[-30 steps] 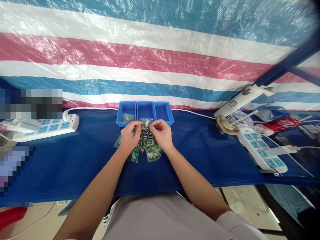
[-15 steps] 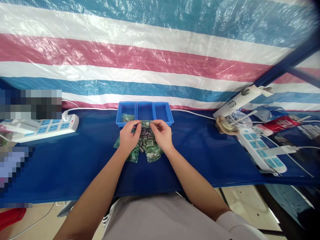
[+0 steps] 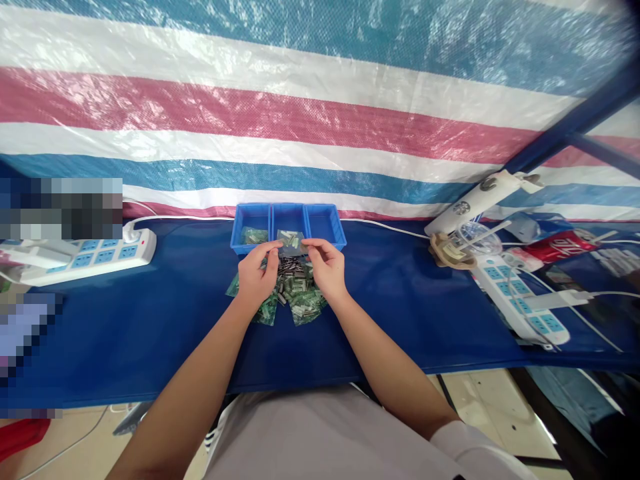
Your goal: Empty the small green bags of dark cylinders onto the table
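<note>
Between my two hands a small clear plastic bag with a few small pale and metallic pieces inside is held up by its edges. My left hand pinches its left edge between thumb and finger; my right hand pinches the right edge. Just beyond is a blue three-compartment tray, its left compartment holding another small bag. Under and between my hands lies a pile of small dark metal pieces, with greenish bags of metal parts around it, partly hidden by my hands.
A white power strip lies at the left and another power strip at the right. Near the right one are a clear plastic cup, a red can and a white paper bag. A striped sheet hangs behind the blue table.
The small bag between my hands has spread out and tilted up, so its contents now show in front of the tray's middle compartment. My hands have barely moved.
</note>
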The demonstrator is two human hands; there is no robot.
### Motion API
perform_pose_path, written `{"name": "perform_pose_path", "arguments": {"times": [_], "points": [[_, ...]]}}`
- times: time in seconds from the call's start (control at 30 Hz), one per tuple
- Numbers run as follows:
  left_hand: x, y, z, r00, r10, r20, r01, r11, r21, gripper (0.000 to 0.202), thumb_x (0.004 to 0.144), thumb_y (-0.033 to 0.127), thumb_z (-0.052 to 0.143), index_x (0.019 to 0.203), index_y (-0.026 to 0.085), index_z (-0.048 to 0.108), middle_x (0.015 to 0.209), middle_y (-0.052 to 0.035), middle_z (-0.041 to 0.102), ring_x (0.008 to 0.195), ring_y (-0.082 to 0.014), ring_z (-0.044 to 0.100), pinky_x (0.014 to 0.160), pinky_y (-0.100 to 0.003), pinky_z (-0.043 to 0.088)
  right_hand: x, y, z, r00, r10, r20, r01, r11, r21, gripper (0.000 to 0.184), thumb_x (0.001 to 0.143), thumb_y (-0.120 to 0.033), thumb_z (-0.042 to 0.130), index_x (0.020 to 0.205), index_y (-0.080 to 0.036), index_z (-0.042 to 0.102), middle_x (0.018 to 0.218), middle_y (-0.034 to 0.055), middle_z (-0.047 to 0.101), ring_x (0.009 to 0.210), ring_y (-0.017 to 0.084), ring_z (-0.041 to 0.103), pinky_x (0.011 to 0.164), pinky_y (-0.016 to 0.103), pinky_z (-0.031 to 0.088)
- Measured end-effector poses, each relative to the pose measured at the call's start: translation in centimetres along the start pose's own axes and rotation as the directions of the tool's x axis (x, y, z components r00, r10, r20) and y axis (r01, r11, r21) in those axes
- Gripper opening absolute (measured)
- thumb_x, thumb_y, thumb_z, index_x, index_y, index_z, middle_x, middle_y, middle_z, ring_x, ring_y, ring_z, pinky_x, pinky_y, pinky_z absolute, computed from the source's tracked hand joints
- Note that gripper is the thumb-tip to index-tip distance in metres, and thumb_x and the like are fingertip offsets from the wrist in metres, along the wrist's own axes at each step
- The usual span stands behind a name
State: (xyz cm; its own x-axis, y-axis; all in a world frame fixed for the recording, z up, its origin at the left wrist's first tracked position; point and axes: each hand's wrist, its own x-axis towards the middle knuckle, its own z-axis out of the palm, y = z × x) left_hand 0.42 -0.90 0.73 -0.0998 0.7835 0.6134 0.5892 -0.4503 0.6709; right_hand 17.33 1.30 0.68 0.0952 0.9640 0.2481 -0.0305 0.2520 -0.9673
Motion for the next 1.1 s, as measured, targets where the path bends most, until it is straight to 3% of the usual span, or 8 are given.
{"name": "perform_pose_path", "arguments": {"times": [0.23,0.33,0.5,0.57,0.67,0.83,0.93,1.1], "points": [[0.0,-0.4,0.4,0.998,-0.028,-0.058,0.03,0.999,0.037,0.013,0.092,0.032,0.066,0.097,0.021,0.07,0.095,-0.0035,0.076,0.077,-0.014,0.07,0.065,-0.023,0.054,0.0,-0.2,0.3,1.0,0.018,-0.003,-0.018,1.0,0.019,0.018,0.083,-0.039,0.074,0.091,-0.022,0.072,0.09,0.0033,0.074,0.079,0.018,0.067,0.07,0.03,0.053],[-0.2,-0.4,0.6,0.995,-0.065,-0.079,0.067,0.998,0.018,0.015,0.09,0.033,0.068,0.098,0.02,0.066,0.1,-0.0045,0.074,0.072,-0.0119,0.069,0.058,-0.021,0.051,0.0,-0.1,0.4,1.0,0.008,-0.005,-0.008,0.999,0.037,0.022,0.08,-0.037,0.077,0.093,-0.023,0.066,0.088,0.0024,0.072,0.081,0.018,0.068,0.07,0.03,0.053],[-0.2,-0.4,0.4,0.995,-0.1,-0.004,0.1,0.995,0.019,0.036,0.091,0.035,0.066,0.124,0.022,0.062,0.11,-0.0057,0.074,0.074,-0.0117,0.069,0.054,-0.02,0.049,0.1,0.2,0.3,0.999,0.041,0.022,-0.041,0.998,0.041,0.033,0.08,-0.037,0.077,0.109,-0.023,0.068,0.088,0.0021,0.072,0.079,0.017,0.068,0.069,0.03,0.053],[-0.1,-0.3,0.3,0.998,-0.067,0.011,0.066,0.997,0.034,0.033,0.093,0.034,0.063,0.124,0.022,0.063,0.104,-0.0051,0.075,0.075,-0.0126,0.068,0.058,-0.021,0.051,0.0,0.3,0.2,0.999,0.037,0.028,-0.037,0.999,-0.006,0.025,0.082,-0.038,0.075,0.1,-0.022,0.07,0.089,0.0029,0.072,0.079,0.018,0.068,0.068,0.03,0.053],[0.3,0.0,0.1,0.999,0.037,-0.008,-0.037,0.999,0.03,0.018,0.095,0.033,0.059,0.101,0.019,0.068,0.097,-0.0056,0.074,0.077,-0.0144,0.066,0.075,-0.029,0.056,-0.1,0.1,0.2,1.0,0.001,0.024,0.0,0.998,-0.056,0.018,0.083,-0.037,0.074,0.091,-0.022,0.071,0.091,0.0037,0.073,0.082,0.019,0.068,0.069,0.031,0.052],[0.7,0.4,-0.2,0.994,0.097,0.047,-0.094,0.993,-0.073,0.026,0.099,0.035,0.054,0.081,0.019,0.064,0.092,-0.0074,0.071,0.088,-0.0179,0.067,0.08,-0.032,0.056,-0.1,-0.4,0.3,0.999,-0.037,0.004,0.036,0.997,0.075,0.025,0.082,-0.041,0.075,0.1,-0.024,0.069,0.093,0.0027,0.068,0.085,0.017,0.065,0.076,0.031,0.054],[0.6,0.3,-0.2,0.988,0.116,0.101,-0.108,0.99,-0.087,0.025,0.098,0.037,0.055,0.083,0.02,0.064,0.089,-0.0069,0.07,0.088,-0.0188,0.067,0.081,-0.034,0.055,0.1,-0.7,0.3,1.0,-0.024,0.007,0.022,0.985,0.171,0.039,0.079,-0.045,0.078,0.111,-0.026,0.064,0.092,0.0014,0.067,0.084,0.017,0.065,0.08,0.033,0.056],[0.4,0.2,-0.1,0.992,0.058,0.115,-0.048,0.995,-0.083,0.024,0.096,0.041,0.058,0.106,0.02,0.066,0.097,-0.0065,0.071,0.081,-0.0166,0.066,0.077,-0.031,0.056,0.1,-0.9,0.2,0.999,-0.002,0.043,-0.008,0.975,0.224,0.048,0.077,-0.046,0.081,0.115,-0.027,0.059,0.088,0.0004,0.071,0.08,0.017,0.067,0.079,0.034,0.057]]}}
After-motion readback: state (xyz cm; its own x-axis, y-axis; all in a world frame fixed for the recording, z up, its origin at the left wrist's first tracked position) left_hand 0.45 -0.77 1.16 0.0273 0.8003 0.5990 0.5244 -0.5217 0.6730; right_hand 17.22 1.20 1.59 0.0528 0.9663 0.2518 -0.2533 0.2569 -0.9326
